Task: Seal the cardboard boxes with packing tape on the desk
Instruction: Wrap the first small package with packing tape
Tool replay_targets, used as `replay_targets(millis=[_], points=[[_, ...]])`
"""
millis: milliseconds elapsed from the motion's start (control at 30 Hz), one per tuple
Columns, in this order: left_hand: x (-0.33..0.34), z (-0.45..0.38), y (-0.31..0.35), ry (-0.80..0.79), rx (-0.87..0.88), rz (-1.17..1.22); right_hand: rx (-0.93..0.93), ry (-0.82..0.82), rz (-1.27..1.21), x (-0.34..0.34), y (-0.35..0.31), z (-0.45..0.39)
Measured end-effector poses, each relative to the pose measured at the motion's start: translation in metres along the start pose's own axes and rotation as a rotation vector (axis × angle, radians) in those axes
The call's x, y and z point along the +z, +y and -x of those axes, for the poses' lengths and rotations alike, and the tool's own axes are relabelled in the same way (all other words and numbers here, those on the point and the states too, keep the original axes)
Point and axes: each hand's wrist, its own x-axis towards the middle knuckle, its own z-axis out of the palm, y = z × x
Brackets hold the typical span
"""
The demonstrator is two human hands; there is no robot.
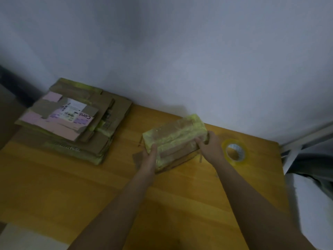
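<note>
A small cardboard box (173, 139), wrapped in yellowish tape, sits near the back of the wooden desk (72, 186). My left hand (150, 156) grips its left end with the thumb on top. My right hand (210, 146) holds its right end, fingers curled round the edge. A roll of clear yellowish packing tape (235, 152) lies flat on the desk just right of my right hand.
A stack of flattened cardboard boxes (72, 121) with a pink label on top lies at the desk's back left. A white wall (180, 60) runs behind the desk. Beyond the right edge are a white metal frame (306, 139) and dark cloth (310, 165).
</note>
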Motion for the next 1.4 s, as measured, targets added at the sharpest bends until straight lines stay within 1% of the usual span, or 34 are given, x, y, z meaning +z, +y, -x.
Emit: replay_targets(millis=[67, 133, 167, 233, 300, 333, 433, 533, 600, 667, 700, 733, 767, 833, 867, 967, 1000, 1033, 1100, 1167, 1200, 1267, 1333, 1400], points=[[-0.001, -0.001, -0.001, 0.011, 0.023, -0.122, -0.010, -0.018, 0.011, -0.004, -0.005, 0.000], [-0.002, 0.000, 0.004, 0.067, 0.063, -0.212, -0.027, -0.028, -0.050, -0.012, -0.017, 0.004], [-0.005, 0.002, 0.008, 0.082, 0.088, -0.218, -0.042, -0.022, -0.106, -0.017, -0.023, 0.007], [-0.014, 0.005, 0.020, 0.108, 0.189, -0.166, -0.070, -0.005, -0.226, -0.028, -0.037, 0.018], [-0.026, 0.011, 0.037, 0.111, 0.281, -0.050, -0.068, -0.001, -0.332, -0.043, -0.047, 0.032], [-0.032, 0.018, 0.048, 0.101, 0.331, -0.015, -0.066, 0.011, -0.383, -0.050, -0.051, 0.039], [-0.044, 0.031, 0.080, 0.033, 0.519, -0.052, 0.008, 0.025, -0.543, -0.074, -0.057, 0.062], [-0.035, 0.031, 0.105, -0.076, 0.632, -0.088, 0.074, -0.062, -0.613, -0.083, -0.052, 0.084], [-0.017, 0.020, 0.113, -0.071, 0.639, -0.162, 0.102, -0.077, -0.683, -0.080, -0.042, 0.094], [0.006, 0.009, 0.113, -0.007, 0.593, -0.421, 0.114, -0.045, -0.755, -0.072, -0.034, 0.104], [0.018, 0.008, 0.108, 0.009, 0.558, -0.505, 0.123, -0.023, -0.785, -0.066, -0.031, 0.109], [0.029, 0.011, 0.101, -0.002, 0.531, -0.514, 0.144, 0.005, -0.809, -0.059, -0.030, 0.115], [0.039, 0.016, 0.091, -0.028, 0.536, -0.472, 0.174, 0.037, -0.821, -0.049, -0.028, 0.120], [0.054, 0.028, 0.070, -0.076, 0.624, -0.396, 0.221, 0.076, -0.831, -0.029, -0.018, 0.128], [0.058, 0.034, 0.059, -0.116, 0.662, -0.407, 0.239, 0.074, -0.835, -0.020, -0.014, 0.130], [0.059, 0.031, 0.029, -0.344, 0.725, -0.527, 0.273, 0.040, -0.873, -0.005, -0.002, 0.136], [0.057, 0.028, 0.020, -0.401, 0.730, -0.606, 0.268, 0.011, -0.888, -0.006, 0.003, 0.137], [0.056, 0.023, 0.014, -0.418, 0.734, -0.688, 0.256, -0.009, -0.877, -0.009, 0.010, 0.138], [0.056, 0.015, 0.008, -0.369, 0.708, -0.783, 0.246, 0.023, -0.804, -0.020, 0.030, 0.136], [0.059, 0.012, 0.006, -0.323, 0.696, -0.797, 0.286, 0.126, -0.650, -0.031, 0.060, 0.123], [0.062, 0.012, 0.004, -0.309, 0.706, -0.805, 0.298, 0.152, -0.496, -0.036, 0.077, 0.113], [0.068, 0.016, 0.002, -0.259, 0.748, -0.843, 0.258, 0.130, -0.121, -0.045, 0.105, 0.089], [0.074, 0.022, 0.002, -0.157, 0.817, -0.922, 0.179, 0.056, 0.216, -0.053, 0.129, 0.064], [0.082, 0.029, 0.005, -0.057, 0.889, -1.019, 0.155, -0.033, 0.507, -0.059, 0.140, 0.041]])
